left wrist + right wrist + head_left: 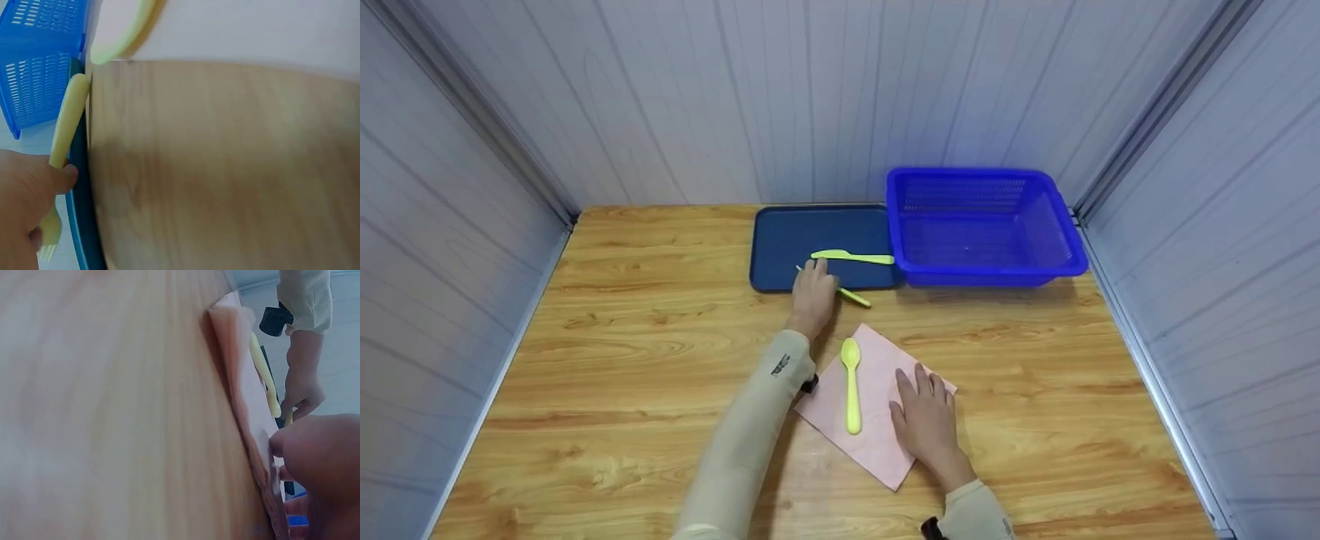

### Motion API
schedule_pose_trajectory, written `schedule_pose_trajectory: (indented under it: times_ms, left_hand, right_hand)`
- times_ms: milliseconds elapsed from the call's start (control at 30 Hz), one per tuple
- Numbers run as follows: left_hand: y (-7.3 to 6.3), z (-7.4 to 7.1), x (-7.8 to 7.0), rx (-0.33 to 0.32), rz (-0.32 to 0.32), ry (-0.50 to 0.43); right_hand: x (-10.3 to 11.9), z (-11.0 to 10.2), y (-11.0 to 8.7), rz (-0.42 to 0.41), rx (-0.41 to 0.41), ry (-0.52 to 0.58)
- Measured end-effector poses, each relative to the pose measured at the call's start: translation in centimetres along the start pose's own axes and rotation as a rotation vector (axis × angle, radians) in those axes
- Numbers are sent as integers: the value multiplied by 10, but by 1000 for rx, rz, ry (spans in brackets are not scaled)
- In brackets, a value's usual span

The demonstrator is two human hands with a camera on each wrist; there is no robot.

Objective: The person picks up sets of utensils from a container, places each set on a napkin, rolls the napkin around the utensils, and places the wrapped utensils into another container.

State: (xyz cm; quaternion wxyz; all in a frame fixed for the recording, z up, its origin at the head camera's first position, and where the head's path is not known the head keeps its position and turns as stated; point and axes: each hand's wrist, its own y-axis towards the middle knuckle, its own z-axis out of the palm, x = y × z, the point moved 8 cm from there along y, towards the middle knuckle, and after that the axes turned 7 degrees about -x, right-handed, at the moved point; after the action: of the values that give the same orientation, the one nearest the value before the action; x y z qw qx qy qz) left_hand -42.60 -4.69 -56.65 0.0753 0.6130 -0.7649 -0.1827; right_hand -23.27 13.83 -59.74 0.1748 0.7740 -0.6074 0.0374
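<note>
Over the front edge of a dark blue tray (780, 244), my left hand (814, 292) pinches a yellow-green fork (68, 121). The fork's tines point down in the left wrist view, and its handle sticks out past the thumb. Behind the fingers a knife (855, 256) of the same colour lies on the tray. My right hand (926, 420) rests with spread fingers on the right part of a folded pink napkin (881, 450). Left of that hand, a yellow-green spoon (853, 390) lies on the napkin, bowl toward the tray.
A blue perforated basket (990, 270) stands at the back right, against the tray's right end. Pale panel walls (840, 97) enclose the wooden table (645, 390) at the back and both sides.
</note>
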Motion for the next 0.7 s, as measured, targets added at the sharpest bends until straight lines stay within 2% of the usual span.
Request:
schedule_pose_trajectory:
  times_ms: [167,233,333,400,433,533,633,700]
  left_hand:
    - [-10,-12,4,-115,25,-22]
    - [-15,-18,5,-134,33,-57]
    - [-23,-21,3,-93,31,-190]
    - [-29,-21,2,-35,-14,-341]
    - [-32,-19,2,5,-61,-435]
    - [-45,-16,2,96,-273,-734]
    - [-58,-16,3,103,-502,-969]
    - [-64,-17,3,70,-617,-1100]
  right_hand:
    - [2,0,0,-1,-12,13]
    - [2,0,0,-2,-17,17]
    - [2,0,-1,-3,-16,15]
    - [2,-1,-1,-1,-11,11]
    - [1,-1,-1,1,-10,10]
    - [0,-1,-1,5,-5,8]
    - [0,-1,-1,9,-2,15]
    - [1,-1,-1,7,-5,21]
